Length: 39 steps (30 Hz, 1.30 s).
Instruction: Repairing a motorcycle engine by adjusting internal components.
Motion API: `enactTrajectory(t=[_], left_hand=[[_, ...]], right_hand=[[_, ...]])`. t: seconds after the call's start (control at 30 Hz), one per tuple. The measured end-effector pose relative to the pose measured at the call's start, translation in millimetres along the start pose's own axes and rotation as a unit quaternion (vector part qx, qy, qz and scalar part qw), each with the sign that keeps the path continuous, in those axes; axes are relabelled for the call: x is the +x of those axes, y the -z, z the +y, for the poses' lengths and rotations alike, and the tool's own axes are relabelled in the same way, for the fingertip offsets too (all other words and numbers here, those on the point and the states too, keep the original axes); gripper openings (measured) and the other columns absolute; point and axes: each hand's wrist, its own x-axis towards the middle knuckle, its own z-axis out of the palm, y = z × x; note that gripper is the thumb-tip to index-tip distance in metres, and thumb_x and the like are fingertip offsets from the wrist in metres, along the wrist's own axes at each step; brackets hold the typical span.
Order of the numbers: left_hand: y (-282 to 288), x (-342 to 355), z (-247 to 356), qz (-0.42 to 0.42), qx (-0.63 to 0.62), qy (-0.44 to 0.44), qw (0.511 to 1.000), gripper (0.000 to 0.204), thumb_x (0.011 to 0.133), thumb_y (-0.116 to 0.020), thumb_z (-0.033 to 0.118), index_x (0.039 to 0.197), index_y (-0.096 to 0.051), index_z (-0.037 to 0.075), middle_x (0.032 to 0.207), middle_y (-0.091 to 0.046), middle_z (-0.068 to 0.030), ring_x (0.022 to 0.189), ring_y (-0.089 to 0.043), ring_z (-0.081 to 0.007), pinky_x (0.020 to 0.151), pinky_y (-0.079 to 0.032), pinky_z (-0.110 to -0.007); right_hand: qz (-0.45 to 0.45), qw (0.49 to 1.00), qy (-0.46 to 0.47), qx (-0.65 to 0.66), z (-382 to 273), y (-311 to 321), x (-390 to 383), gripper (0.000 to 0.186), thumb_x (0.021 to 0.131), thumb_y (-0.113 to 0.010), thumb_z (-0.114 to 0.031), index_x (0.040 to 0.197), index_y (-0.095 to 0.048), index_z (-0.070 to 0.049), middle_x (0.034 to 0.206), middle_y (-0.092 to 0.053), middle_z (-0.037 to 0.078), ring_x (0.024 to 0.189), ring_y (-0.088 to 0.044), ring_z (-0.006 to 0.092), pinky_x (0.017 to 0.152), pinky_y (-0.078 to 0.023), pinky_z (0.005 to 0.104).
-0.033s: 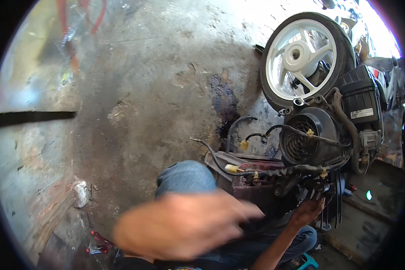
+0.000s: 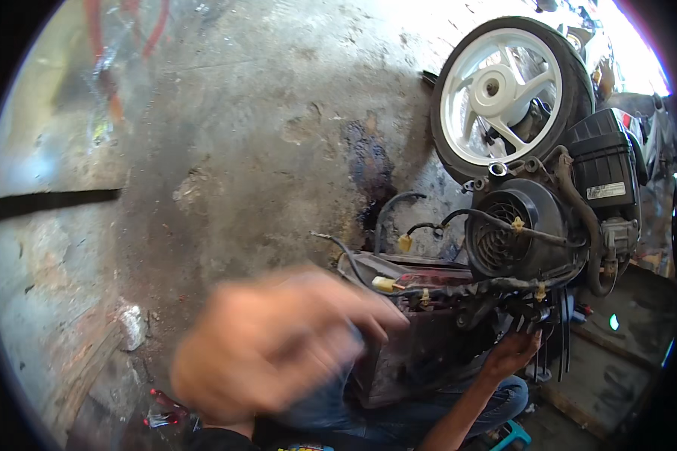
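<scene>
My left hand [image 2: 274, 338] is smeared by motion in front of my denim-covered leg, to the left of a dark maroon box-like part [image 2: 406, 342]. Its fingers point right toward that part without visibly touching it; whether they hold anything is unclear. Further right, my right hand [image 2: 513, 353] reaches up beneath the scooter engine, fingers curled against a dark metal part whose kind I cannot make out. Just above it runs a taped wiring harness [image 2: 496, 286] with yellow clips and a pale connector [image 2: 384, 283]. Behind the harness sits a round black fan cover [image 2: 504, 233].
A white spoked wheel with a black tyre [image 2: 459, 154] stands beyond the engine, beside a black box [image 2: 602, 154]. Stained concrete floor [image 2: 241, 150] spreads left. Red-handled tools [image 2: 165, 410] lie at lower left; a teal object [image 2: 513, 436] is at the bottom right.
My left hand has shifted left and upward, now covering my knee and uncovering more of the maroon part. My right hand stays at the engine. The whole view has moved slightly.
</scene>
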Motion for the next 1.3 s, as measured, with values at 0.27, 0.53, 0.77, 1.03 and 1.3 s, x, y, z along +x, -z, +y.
enactTrajectory(t=[0.27, 0.53, 0.77, 1.03, 1.3], left_hand=[[23, 129, -216, -0.026, 0.254, 0.160, 0.954, 0.036, 0.104, -0.053, 0.031, 0.127, -0.062, 0.005, 0.124, -0.065, -0.0156, 0.111, -0.064, -0.0266, 0.095, -0.055, -0.041], [-107, 211, -357, -0.298, 0.343, 0.004, 0.891, 0.042, 0.102, -0.054, 0.029, 0.134, -0.056, 0.002, 0.137, -0.055, -0.0228, 0.127, -0.055, -0.0387, 0.107, -0.047, -0.045], [-153, 277, -419, -0.355, 0.547, -0.155, 0.742, 0.068, 0.102, -0.040, 0.057, 0.157, -0.034, 0.016, 0.160, -0.029, -0.0255, 0.151, -0.025, -0.0388, 0.123, -0.019, -0.056], [-193, 330, -462, -0.270, 0.552, 0.009, 0.788, 0.080, 0.097, -0.041, 0.066, 0.158, -0.032, 0.015, 0.165, -0.027, -0.0118, 0.154, -0.019, -0.0323, 0.126, -0.012, -0.043], [-216, 329, -504, -0.175, 0.510, -0.001, 0.842, 0.063, 0.102, -0.037, 0.049, 0.156, -0.035, 0.017, 0.164, -0.029, -0.0064, 0.153, -0.020, -0.0276, 0.126, -0.011, -0.044]], right_hand=[[0.093, 0.995, 0.008, -0.035, 5, 22, 2, 0.041, 0.100, -0.053, -0.035, 0.121, -0.061, -0.001, 0.118, -0.064, 0.012, 0.114, -0.058, 0.0241, 0.104, -0.042, 0.0415], [0.344, 0.934, 0.007, -0.098, 8, -17, -3, 0.062, 0.099, -0.046, -0.040, 0.148, -0.043, -0.002, 0.150, -0.047, 0.016, 0.134, -0.047, 0.0318, 0.116, -0.035, 0.0486], [0.350, 0.900, 0.016, -0.258, 6, 8, -18, 0.061, 0.099, -0.046, -0.041, 0.146, -0.044, -0.003, 0.147, -0.048, 0.015, 0.132, -0.048, 0.0306, 0.115, -0.036, 0.0469], [0.371, 0.876, 0.002, -0.308, 3, 43, -38, 0.057, 0.098, -0.049, -0.039, 0.142, -0.046, -0.003, 0.142, -0.051, 0.014, 0.128, -0.051, 0.0287, 0.112, -0.038, 0.0455], [0.376, 0.872, -0.012, -0.313, 10, 57, -47, 0.052, 0.098, -0.051, -0.037, 0.138, -0.049, -0.004, 0.136, -0.054, 0.012, 0.124, -0.053, 0.0268, 0.109, -0.041, 0.0441]])
